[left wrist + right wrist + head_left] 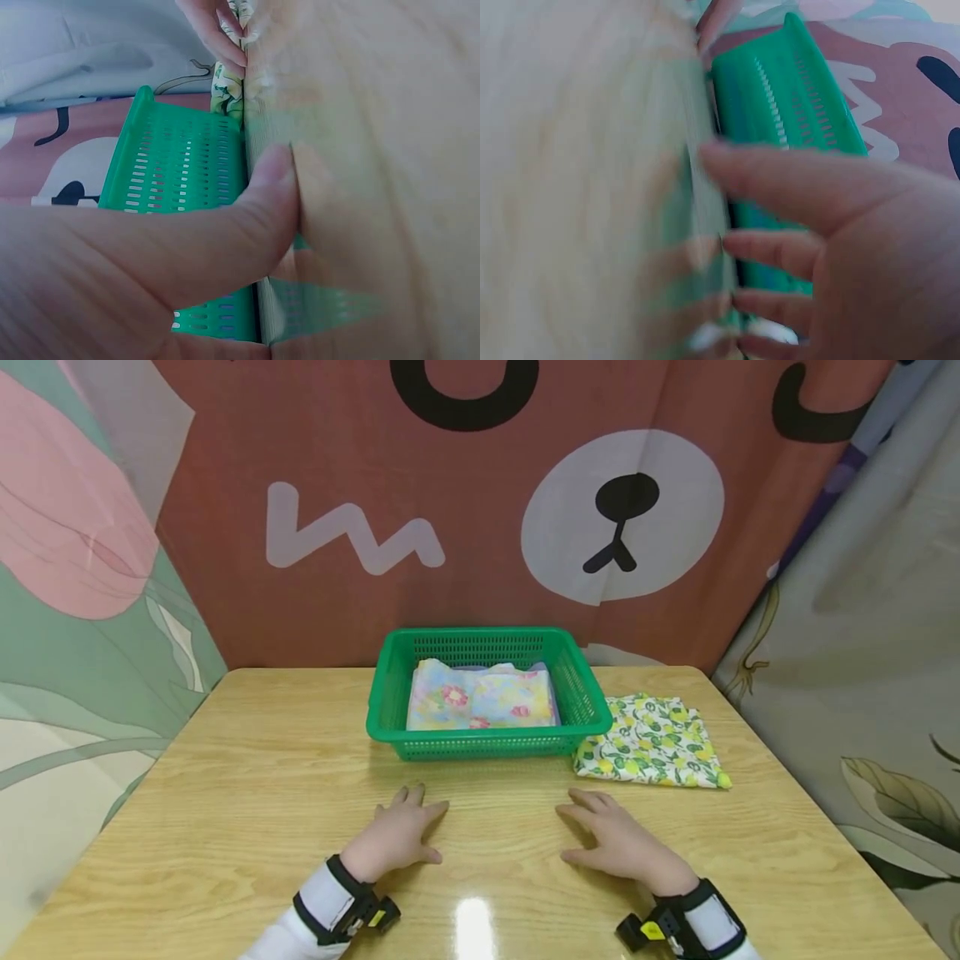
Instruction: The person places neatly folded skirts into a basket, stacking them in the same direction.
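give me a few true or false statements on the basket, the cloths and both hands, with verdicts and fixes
1. The floral-print cloth lies inside the green plastic basket. True.
2. The left hand grips the basket's rim. False: it holds nothing, in front of the basket.
3. The right hand holds nothing. True.
4. The lemon-print cloth lies to the left of the basket. False: it lies to the right of it, on the wooden table.
5. The basket stands upright on the table. True.
6. The basket is tipped onto the floral-print cloth. False: the cloth is in the upright basket.
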Available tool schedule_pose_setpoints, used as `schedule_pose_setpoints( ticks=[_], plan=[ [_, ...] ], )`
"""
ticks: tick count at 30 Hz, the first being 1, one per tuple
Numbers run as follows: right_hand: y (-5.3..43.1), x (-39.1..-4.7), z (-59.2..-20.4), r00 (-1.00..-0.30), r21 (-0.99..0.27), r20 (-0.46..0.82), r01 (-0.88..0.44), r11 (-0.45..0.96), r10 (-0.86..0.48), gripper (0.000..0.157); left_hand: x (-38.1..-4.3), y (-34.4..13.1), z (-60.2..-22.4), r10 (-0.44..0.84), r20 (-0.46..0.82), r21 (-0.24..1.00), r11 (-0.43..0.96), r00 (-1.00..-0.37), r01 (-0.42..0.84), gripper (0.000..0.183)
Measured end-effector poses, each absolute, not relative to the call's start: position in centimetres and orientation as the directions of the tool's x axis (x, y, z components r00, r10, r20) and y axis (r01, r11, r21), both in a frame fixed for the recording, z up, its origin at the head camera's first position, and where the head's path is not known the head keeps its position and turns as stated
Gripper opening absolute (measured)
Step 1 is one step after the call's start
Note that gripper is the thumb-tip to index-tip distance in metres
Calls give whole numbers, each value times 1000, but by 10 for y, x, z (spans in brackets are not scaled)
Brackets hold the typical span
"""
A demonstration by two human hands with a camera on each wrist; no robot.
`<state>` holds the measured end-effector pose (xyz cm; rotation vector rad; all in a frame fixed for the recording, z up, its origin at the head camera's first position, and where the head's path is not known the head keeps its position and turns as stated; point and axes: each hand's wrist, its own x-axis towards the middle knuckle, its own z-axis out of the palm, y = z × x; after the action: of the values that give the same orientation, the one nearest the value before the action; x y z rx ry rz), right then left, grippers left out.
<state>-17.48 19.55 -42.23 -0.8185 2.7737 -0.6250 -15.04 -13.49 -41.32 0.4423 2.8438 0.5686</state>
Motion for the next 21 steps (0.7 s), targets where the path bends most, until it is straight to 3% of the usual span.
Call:
schedule_pose_setpoints(
  ticks=[7,12,21],
  plan=[
    [214,-196,-408,-874,-463,6,-432,774,-485,48,-151,-136,-415,334,-145,404,879,-931,253,71],
    [244,-226,-390,-914,-396,7,-376,838,-406,37,-151,-136,-415,328,-142,405,880,-934,248,71],
    [281,-269,-389,-951,-150,-29,-300,942,-308,49,-152,-136,-417,341,-140,402,878,-929,261,69]
  ],
)
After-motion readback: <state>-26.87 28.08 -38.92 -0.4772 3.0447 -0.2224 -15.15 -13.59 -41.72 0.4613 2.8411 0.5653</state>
